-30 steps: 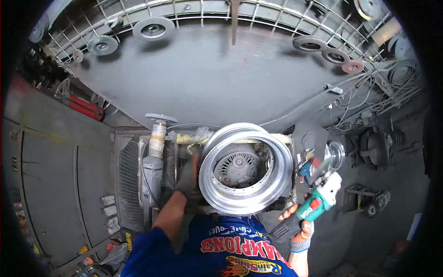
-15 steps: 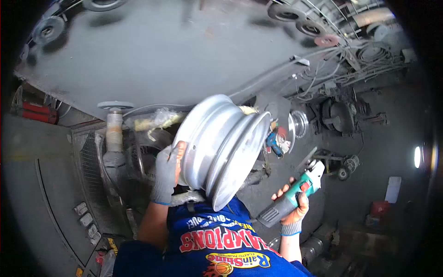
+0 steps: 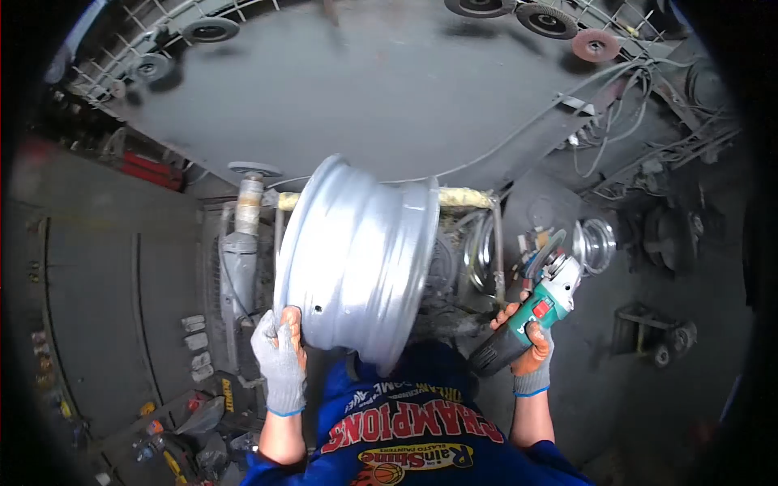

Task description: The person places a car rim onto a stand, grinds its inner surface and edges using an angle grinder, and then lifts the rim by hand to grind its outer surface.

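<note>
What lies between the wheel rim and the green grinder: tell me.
In the head view, a shiny curved metal piece and an upright post show between the wheel rim and the green grinder.

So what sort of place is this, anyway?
Probably a metalworking or wheel repair workshop: the left hand grips a silver wheel rim, the right hand holds a green grinder, and several round discs show along the top of the picture.

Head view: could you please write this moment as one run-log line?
left hand: gripping rim by edge | right hand: holding grinder | disc: apart from rim | rim: barrel toward camera
</note>
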{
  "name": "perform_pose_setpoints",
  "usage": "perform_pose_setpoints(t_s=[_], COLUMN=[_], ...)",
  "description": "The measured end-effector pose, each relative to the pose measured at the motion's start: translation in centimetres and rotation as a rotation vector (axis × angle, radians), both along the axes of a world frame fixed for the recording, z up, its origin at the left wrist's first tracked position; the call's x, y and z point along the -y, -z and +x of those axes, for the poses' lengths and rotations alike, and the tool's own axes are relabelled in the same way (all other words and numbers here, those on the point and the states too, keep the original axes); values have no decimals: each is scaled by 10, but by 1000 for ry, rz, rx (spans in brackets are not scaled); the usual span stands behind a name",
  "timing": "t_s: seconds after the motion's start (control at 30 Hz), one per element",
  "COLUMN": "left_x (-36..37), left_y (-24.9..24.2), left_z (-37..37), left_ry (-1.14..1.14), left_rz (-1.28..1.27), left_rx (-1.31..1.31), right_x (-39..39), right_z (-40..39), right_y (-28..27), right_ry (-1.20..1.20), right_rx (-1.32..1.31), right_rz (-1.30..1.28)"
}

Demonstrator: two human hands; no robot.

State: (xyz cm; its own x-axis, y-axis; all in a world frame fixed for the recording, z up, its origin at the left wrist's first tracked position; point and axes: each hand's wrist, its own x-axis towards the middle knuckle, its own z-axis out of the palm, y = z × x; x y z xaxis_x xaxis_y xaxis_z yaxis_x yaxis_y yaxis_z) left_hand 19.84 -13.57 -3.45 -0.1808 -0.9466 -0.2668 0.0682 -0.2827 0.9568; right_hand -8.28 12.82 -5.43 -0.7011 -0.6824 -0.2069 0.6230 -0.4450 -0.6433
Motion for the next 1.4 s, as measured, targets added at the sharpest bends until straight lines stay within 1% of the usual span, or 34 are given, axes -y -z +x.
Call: perform_pose_setpoints(t_s=[0.07, 0.1, 0.13, 0.17, 0.23, 0.33, 0.37, 0.47, 0.5, 0.57, 0.63, 0.67, 0.7, 0.77, 0.83, 0.87, 0.9, 0.97, 1.03, 1.07, 1.13, 1.17, 1.2, 1.23, 1.27, 1.33, 1.37, 1.4], left_x=[-7, -7, -7, -7, -3, -1, 2, 3, 0, -12, -42, -49, -53, -56, -49, -47, -48, -49, -45, -40, -20, -8, 5, 17, 26, 43, 42, 41], left_y=[6, 17, 42, 83, 82, 105, 112, 132, 135, 145, 174, 183, 124, 134, 166, 165, 165, 157, 133, 113, 58, 26, -4, -30, -45, -40, -32, -24], left_z=[-1, 5, 17, 34, 33, 50, 60, 88, 94, 93, 77, 60, 21, 22, 47, 48, 48, 45, 40, 35, 16, 2, -15, -30, -47, -59, -56, -54], left_ry=[-107, -150, -191, -231, -228, -157, -202, -191, -50, 101, -297, -490, -470, -481, -490, -494, -491, -452, -372, -324, -185, -102, -25, 33, 20, 85, 85, 88], left_rz=[-34, -20, -2, -142, -144, -226, -23, 115, 126, 147, 109, 84, -42, -3, 15, 24, 33, 47, 5, -50, -193, -261, -316, -355, -389, -441, -522, -602], left_rx=[-62, -136, -210, -70, -86, 39, -163, -378, -558, -747, -562, -464, -346, -342, -337, -319, -285, -180, -30, 47, 212, 289, 363, 424, 453, 934, 888, 842], right_x=[-5, -6, -6, -8, -10, -13, -13, -13, -16, -15, -17, -17, -17, -21, -21, -19, -16, -14, -19, -22, -39, -49, -58, -56, -54, -35, -45, -62], right_z=[-9, -12, -15, -18, -24, -33, -36, -41, -43, -41, -42, -44, -45, -46, -46, -46, -45, -48, -52, -53, -51, -49, -49, -48, -48, -42, -40, -43], right_y=[9, 9, 12, 16, 15, 12, 15, 8, 13, 14, 10, 9, 7, 13, 14, 13, 11, 10, 13, 22, 48, 55, 61, 56, 51, 17, 30, 57], right_ry=[-36, -51, -66, -88, -142, -207, -228, -265, -281, -289, -285, -300, -320, -338, -358, -363, -349, -334, -404, -407, -444, -446, -392, -365, -337, -389, -381, -324], right_rx=[5, 43, 56, 46, 46, 48, 67, 88, 144, 111, 59, 58, 60, -2, -66, -76, 6, 100, 121, 127, -59, -51, -51, -54, -57, 37, 27, 81], right_rz=[53, 80, 65, 63, 104, 79, 47, 113, 93, 86, 81, 146, 215, 250, 274, 274, 177, 80, 230, 224, 365, 368, 394, 405, 416, 292, 287, 279])
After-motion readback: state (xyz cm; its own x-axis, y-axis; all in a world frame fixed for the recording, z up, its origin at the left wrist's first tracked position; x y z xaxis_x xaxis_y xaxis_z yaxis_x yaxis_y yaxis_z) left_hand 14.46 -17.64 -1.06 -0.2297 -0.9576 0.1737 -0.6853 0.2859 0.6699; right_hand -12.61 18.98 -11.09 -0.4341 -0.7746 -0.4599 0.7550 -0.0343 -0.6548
